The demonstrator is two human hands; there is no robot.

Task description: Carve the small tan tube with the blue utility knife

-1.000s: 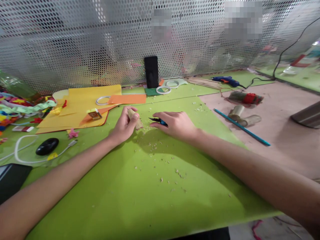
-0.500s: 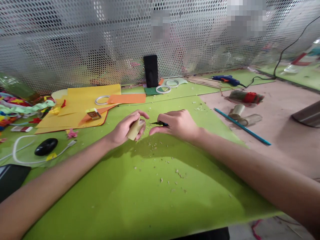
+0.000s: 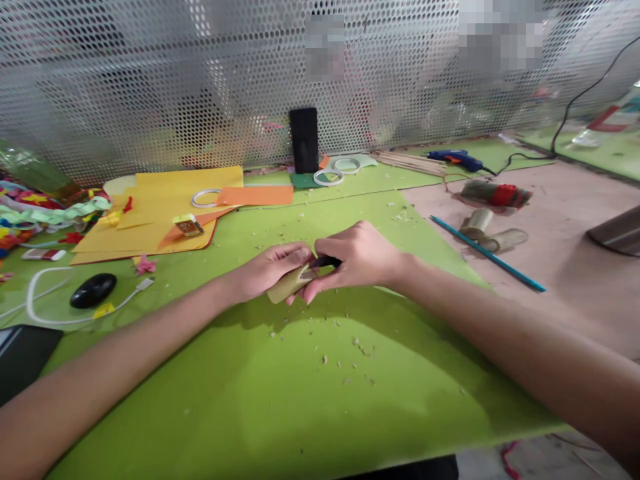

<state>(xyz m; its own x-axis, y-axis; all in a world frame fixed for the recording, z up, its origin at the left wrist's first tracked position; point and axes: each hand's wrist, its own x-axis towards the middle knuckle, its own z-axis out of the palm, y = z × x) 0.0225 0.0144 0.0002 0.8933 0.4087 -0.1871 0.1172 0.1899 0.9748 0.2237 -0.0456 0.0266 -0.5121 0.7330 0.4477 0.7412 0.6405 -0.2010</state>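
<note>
Near the middle of the green table (image 3: 225, 400), my left hand (image 3: 270, 270) is wrapped round a short pale bamboo piece (image 3: 286, 285), which lies tilted with one end toward the right. My right hand (image 3: 353, 257) is closed on a dark knife (image 3: 326, 262). The knife's tip is at the right end of the bamboo piece, and the two hands nearly meet there. Small shavings (image 3: 356, 343) are scattered on the table around and in front of the hands.
Yellow paper (image 3: 185, 180) and a black mouse (image 3: 93, 291) lie left. A black phone (image 3: 304, 140) leans on the perforated metal panel (image 3: 240, 80). To the right are a blue stick (image 3: 487, 253), bamboo pieces (image 3: 506, 240), a glue gun (image 3: 456, 160) and its cable.
The knife in my right hand and the bamboo piece in my left hand were apart and now meet. The bamboo piece has turned to lie flatter, and my left fingers have closed round it.
</note>
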